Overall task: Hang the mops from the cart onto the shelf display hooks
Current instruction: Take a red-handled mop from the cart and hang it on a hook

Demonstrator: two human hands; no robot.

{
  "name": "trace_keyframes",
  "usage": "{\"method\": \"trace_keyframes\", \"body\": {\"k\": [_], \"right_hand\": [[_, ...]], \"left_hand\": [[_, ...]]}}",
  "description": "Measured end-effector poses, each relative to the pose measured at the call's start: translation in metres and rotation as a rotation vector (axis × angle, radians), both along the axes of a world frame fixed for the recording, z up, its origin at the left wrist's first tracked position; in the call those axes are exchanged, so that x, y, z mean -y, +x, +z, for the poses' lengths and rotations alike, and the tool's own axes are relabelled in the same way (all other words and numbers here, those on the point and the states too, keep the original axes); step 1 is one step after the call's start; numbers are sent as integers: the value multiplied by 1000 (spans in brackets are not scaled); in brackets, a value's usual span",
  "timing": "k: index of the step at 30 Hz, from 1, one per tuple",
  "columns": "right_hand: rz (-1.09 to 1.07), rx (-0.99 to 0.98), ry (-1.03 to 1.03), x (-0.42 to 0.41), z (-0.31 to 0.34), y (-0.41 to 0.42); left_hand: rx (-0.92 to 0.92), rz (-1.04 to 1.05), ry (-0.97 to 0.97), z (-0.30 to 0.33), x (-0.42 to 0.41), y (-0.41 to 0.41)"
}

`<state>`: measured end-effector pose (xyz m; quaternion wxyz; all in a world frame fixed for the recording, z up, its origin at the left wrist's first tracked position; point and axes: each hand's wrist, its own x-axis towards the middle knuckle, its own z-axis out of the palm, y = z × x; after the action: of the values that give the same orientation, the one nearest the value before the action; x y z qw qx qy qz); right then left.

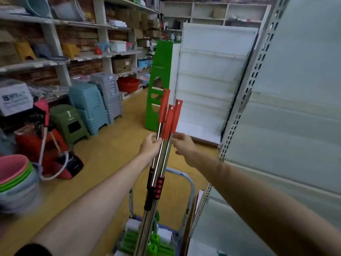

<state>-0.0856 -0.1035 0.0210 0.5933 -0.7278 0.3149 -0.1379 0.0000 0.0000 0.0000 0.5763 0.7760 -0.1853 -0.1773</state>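
Head | mops (167,124) upright in cart (190,193) | shelf (295,126) right (stools (88,106) left)

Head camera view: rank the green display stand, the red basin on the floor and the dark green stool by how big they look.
1. Green display stand, clearly largest.
2. Dark green stool.
3. Red basin, though it sits farther from the camera, so its true size against the stool is unsure.

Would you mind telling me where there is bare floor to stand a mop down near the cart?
Bare floor lies between the stacked stools, the green stand and the cart. The left side is crowded: basins and red buckets. The white shelving also looks bare.
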Motion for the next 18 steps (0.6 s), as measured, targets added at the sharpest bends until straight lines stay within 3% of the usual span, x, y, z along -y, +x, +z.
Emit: {"method": "trace_keyframes", "body": {"k": [5, 18], "right_hand": [[-60, -21, 101, -1, -16, 35], [-74, 25, 116, 7, -22, 49]], "left_hand": [[-67, -66, 42, -17, 21, 19], [-54, -48, -12, -21, 36, 36]]}}
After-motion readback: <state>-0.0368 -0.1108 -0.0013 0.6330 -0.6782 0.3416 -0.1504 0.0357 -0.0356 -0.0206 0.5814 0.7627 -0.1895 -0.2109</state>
